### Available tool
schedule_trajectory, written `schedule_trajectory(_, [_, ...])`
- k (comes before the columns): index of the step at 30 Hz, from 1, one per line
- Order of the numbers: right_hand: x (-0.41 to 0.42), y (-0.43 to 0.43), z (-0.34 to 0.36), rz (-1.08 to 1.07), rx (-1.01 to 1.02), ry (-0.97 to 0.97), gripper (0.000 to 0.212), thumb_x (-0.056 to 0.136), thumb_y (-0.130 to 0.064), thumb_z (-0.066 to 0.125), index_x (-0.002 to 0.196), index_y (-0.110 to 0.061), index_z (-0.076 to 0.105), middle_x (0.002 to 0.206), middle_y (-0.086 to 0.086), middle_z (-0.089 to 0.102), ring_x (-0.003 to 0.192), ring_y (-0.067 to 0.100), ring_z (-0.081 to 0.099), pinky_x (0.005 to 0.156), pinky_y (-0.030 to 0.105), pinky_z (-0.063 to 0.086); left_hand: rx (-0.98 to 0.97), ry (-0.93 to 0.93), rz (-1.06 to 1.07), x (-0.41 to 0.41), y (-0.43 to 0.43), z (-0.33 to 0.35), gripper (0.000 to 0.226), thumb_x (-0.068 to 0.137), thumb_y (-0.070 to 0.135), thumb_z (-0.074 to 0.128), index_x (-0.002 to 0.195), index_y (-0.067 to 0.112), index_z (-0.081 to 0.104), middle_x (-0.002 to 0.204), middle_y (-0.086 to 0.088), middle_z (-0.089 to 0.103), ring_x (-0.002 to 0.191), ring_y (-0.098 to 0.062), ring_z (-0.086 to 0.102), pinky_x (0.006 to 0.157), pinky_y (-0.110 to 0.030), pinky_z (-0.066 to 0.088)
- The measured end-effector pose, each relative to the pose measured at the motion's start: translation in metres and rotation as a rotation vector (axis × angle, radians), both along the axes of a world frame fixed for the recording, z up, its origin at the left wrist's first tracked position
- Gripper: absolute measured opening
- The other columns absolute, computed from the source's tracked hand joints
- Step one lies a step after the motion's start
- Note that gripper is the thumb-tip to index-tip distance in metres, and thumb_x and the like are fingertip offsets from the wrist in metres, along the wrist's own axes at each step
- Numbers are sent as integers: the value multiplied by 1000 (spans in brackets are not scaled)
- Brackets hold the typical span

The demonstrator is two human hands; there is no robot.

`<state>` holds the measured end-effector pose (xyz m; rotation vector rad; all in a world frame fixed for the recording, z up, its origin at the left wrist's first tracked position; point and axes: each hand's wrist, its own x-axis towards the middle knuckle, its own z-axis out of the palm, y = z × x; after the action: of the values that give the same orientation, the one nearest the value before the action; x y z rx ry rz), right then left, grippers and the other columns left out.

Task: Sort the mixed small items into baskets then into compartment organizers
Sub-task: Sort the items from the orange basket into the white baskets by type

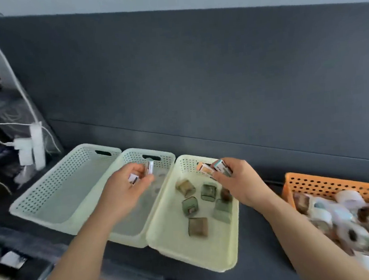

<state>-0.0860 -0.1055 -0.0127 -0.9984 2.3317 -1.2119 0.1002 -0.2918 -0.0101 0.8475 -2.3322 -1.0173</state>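
Observation:
Three pale baskets stand side by side on the dark surface. My left hand (125,188) hovers over the middle basket (140,238) and grips two small boxes (149,167). My right hand (237,180) is above the far end of the right, yellowish basket (210,255) and holds two small boxes (218,167), one orange-edged, one teal-edged. Several small greenish cubes (190,205) lie in that right basket. An orange basket (328,186) at the far right is heaped with mixed items, among them tape rolls (352,235).
The left pale basket (40,199) holds nothing visible. A dark padded panel (196,83) rises behind the baskets. At the left, a white power strip (37,147) with plugs and cables hangs by a shelf. Blurred dark containers lie along the lower left edge.

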Motion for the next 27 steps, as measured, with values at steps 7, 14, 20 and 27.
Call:
schedule_trajectory(7, [79,-156,-9,14,59,-47,28,91,-33,58,94,-5,59,67,4,49,47,12,37,38,19,39,-17,-216,61,79,-177,-17,16,83,31,71,94,23,62,96,14,61,88,-7,57,70,-25,39])
schedule_trajectory(14, [119,-254,-20,17,74,6,40,84,-47,65,83,-7,60,57,-6,39,48,10,29,43,17,27,1,-550,-181,89,-265,-70,17,80,35,72,89,25,62,100,5,63,94,-15,59,79,-30,46])
schedule_trajectory(20, [120,-308,-31,180,221,90,12,89,-19,59,90,-8,65,75,0,53,55,8,40,48,17,30,110,-594,-250,82,-286,-88,25,79,29,76,99,23,62,102,6,60,76,-11,60,60,-24,50])
schedule_trajectory(27, [111,-367,-42,329,568,351,21,89,-16,48,102,-14,64,107,2,60,99,22,56,81,34,47,-141,-489,-235,90,-297,-82,26,95,16,52,121,13,53,111,-3,60,100,-21,60,86,-33,48])
